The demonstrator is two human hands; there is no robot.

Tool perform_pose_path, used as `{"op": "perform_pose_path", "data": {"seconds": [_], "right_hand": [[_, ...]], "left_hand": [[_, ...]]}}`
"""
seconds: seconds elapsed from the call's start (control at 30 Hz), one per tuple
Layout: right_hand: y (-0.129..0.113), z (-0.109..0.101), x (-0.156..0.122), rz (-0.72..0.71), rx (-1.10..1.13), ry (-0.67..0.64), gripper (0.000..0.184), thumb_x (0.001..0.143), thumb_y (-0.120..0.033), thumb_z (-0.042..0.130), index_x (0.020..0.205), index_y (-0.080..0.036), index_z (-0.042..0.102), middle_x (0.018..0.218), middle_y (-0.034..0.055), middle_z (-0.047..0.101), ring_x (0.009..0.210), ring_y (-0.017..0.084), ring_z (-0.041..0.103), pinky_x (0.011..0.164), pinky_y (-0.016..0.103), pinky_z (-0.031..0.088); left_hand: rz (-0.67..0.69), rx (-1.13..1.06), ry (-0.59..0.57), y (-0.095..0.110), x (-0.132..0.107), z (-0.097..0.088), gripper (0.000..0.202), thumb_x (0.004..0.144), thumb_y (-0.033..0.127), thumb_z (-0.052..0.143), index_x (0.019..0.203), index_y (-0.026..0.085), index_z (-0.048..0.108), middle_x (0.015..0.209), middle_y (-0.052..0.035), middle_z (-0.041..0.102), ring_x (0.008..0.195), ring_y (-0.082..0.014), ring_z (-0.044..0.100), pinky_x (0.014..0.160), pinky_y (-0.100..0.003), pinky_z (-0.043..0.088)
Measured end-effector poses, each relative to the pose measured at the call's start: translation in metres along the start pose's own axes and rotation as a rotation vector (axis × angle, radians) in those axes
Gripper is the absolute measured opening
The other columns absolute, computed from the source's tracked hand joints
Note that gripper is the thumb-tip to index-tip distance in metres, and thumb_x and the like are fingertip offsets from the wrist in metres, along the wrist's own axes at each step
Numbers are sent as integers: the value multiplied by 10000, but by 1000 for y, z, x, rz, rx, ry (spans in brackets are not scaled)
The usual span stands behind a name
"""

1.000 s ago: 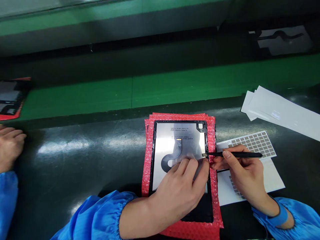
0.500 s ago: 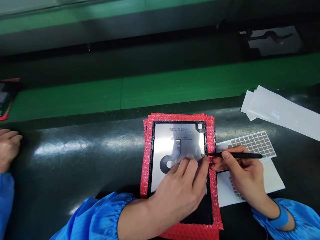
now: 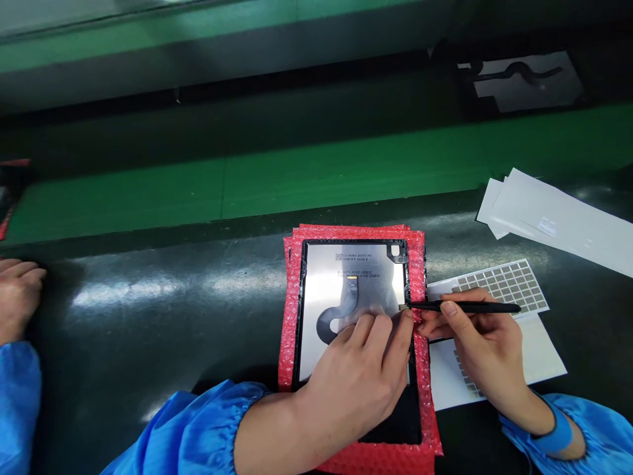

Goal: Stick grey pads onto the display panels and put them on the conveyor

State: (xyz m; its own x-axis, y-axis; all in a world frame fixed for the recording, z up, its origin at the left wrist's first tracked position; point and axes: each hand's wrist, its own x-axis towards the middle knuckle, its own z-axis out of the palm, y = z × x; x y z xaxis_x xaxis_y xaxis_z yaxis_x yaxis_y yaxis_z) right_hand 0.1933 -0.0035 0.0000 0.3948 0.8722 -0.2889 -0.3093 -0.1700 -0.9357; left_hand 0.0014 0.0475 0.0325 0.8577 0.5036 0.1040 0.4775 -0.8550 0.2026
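1. The left hand (image 3: pixel 356 379) is laid on the lower half of the display panel (image 3: pixel 346 277); its fingers (image 3: pixel 380 330) are spread flat and pressed against the panel, with nothing grasped.
2. A thin black tool (image 3: pixel 475 307) is pinched in the fingers of the right hand (image 3: pixel 482 349); its tip is held at the panel's right edge, just beside the left fingertips.
3. The panel is bedded on red bubble wrap (image 3: pixel 291 297) on the dark tabletop (image 3: pixel 173 316); a sticker sheet (image 3: pixel 514 280) is partly covered by the right hand.
4. Another person's hand (image 3: pixel 17 290) is rested at the far left; white sheets (image 3: pixel 558 214) are stacked at the far right.
5. Beyond, a green belt (image 3: pixel 321 178) is seen; a second panel (image 3: pixel 524 82) is placed behind it.
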Motion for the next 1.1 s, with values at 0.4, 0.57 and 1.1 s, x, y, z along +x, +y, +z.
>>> {"op": "perform_pose_path", "data": {"seconds": [0.4,0.57,1.1], "right_hand": [[-2,-3,0,23,16,-31,223,915,-398,853,959,-210,741,768,57,828,641,240,823,587,317,717],[-1,-3,1,56,-15,-9,253,902,-401,867,954,-197,727,757,60,823,625,234,819,577,303,713],[-3,0,1,42,-33,-6,259,904,-415,863,943,-208,713,748,55,824,620,235,818,552,293,702]], "left_hand": [[-5,-10,-19,-1,-2,2,476,1001,184,508,1437,-5,537,1032,-168,692,914,-297,705,728,-398,653],[6,10,-21,-1,-3,3,485,1002,187,503,1445,-8,534,1046,-172,694,929,-299,705,734,-393,649],[26,60,19,-1,-2,1,471,1025,188,494,1442,-25,536,1028,-158,703,895,-286,699,729,-365,610]]}}
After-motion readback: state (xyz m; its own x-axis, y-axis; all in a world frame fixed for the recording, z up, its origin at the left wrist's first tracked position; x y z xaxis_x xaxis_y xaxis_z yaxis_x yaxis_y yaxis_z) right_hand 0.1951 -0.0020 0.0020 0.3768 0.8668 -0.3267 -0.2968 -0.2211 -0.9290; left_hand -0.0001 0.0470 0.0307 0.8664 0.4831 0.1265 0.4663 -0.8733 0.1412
